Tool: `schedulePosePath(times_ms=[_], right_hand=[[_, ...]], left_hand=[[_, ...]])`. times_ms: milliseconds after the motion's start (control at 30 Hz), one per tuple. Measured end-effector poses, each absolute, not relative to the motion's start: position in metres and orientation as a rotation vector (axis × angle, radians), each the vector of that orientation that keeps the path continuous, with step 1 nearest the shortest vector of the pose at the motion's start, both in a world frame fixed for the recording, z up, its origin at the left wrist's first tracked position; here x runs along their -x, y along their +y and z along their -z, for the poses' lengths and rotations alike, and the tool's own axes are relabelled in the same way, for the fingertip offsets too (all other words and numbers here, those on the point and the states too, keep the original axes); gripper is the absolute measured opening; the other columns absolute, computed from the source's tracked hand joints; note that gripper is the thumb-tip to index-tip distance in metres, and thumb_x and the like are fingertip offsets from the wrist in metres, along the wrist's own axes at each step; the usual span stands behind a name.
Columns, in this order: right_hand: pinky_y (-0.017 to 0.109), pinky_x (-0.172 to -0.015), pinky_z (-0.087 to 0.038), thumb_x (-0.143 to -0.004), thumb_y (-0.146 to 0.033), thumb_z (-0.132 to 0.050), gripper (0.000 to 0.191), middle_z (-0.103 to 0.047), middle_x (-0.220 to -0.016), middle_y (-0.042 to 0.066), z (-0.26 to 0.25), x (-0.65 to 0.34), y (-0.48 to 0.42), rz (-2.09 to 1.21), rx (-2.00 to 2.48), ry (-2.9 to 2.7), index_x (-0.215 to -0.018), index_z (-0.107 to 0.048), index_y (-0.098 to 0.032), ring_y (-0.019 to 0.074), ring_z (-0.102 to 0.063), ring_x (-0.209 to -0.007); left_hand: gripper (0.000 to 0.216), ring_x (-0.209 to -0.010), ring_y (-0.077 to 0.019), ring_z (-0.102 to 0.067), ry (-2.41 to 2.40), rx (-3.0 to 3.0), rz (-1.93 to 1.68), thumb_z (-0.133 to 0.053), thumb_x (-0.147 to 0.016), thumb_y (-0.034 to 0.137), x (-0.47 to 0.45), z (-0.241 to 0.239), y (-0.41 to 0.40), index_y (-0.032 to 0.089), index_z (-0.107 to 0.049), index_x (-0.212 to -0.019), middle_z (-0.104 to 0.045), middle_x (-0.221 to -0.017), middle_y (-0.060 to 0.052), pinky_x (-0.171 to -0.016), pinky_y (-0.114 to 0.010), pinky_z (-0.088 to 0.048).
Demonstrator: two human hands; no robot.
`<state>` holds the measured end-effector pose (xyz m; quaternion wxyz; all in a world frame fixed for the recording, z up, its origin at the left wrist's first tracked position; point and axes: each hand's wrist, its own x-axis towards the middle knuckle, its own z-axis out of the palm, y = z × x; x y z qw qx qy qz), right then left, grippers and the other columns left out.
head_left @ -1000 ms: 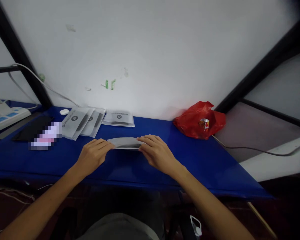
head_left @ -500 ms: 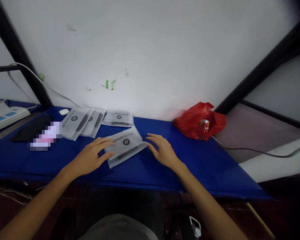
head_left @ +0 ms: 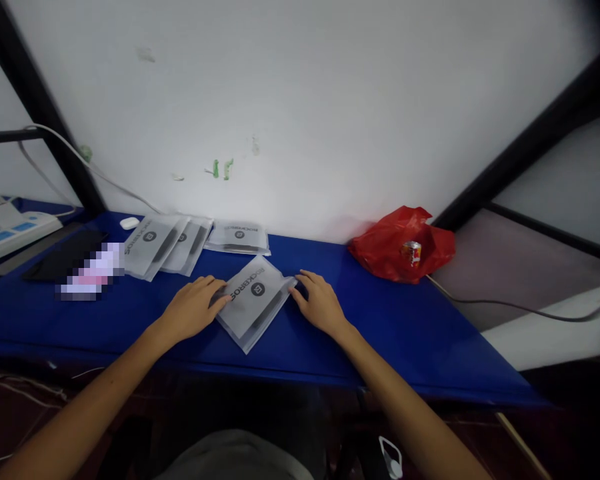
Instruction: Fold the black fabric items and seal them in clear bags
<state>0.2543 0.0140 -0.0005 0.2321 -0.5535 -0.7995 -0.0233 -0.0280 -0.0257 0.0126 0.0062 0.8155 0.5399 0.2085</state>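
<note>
A frosted plastic zip bag [head_left: 247, 310] printed ROCKBROS lies at an angle on the blue table, between my hands. My left hand [head_left: 194, 307] grips its left edge, thumb resting on top and fingers by the corner. At the opposite corner, my right hand [head_left: 321, 301] has its thumb and fingers closed around the bag's edge. A dark flat shape shows through the plastic; what it is cannot be made out.
Behind on the left lie two overlapping similar bags [head_left: 153, 245], and another bag [head_left: 239, 237] is by the wall. A red plastic bag [head_left: 397, 243] sits back right. Far left are a white earbud case [head_left: 129, 223], a dark flat item [head_left: 63, 257] and a power strip [head_left: 23, 233].
The zip bag has turned clockwise, its near corner now closer to the table's front edge. My left hand has shifted slightly right and my right hand has closed in on the corner.
</note>
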Motion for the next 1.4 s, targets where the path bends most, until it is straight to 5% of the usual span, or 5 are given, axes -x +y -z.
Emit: schedulePosePath(times_ms=[233,633,1400], right_hand=[[0.047,-0.088,-0.047,-0.083,-0.04,-0.056,0.027,-0.061,-0.118,0.017,0.006,-0.253,0.029,-0.027,1.603,-2.081,-0.088,-0.065,-0.015,0.0284,-0.057,-0.109],[0.044,-0.092,-0.044,-0.077,-0.019,-0.056,0.004,-0.063,-0.114,0.013,0.004,-0.249,0.038,-0.208,1.559,-1.998,-0.075,-0.059,-0.018,0.024,-0.058,-0.105],[0.043,-0.097,-0.039,-0.07,-0.018,-0.057,0.015,-0.066,-0.11,0.009,-0.015,-0.256,0.035,-0.363,1.536,-1.874,-0.056,-0.052,-0.02,0.0236,-0.06,-0.105]], left_hand=[[0.028,-0.084,-0.0241,-0.063,1.844,-2.364,-0.698,-0.045,-0.089,0.04,0.031,-0.003,-0.03,0.019,-0.063,-0.094,-0.067,-0.09,-0.008,-0.067,-0.032,-0.046],[0.015,-0.067,-0.0178,-0.061,1.771,-2.02,-0.719,-0.046,-0.086,0.028,0.031,-0.011,-0.038,0.021,-0.057,-0.078,-0.066,-0.073,-0.002,-0.059,-0.027,-0.039],[0.016,-0.072,-0.017,-0.057,1.824,-2.085,-0.712,-0.043,-0.083,0.019,0.03,-0.033,0.008,0.02,-0.059,-0.081,-0.064,-0.077,-0.002,-0.066,-0.028,-0.038]])
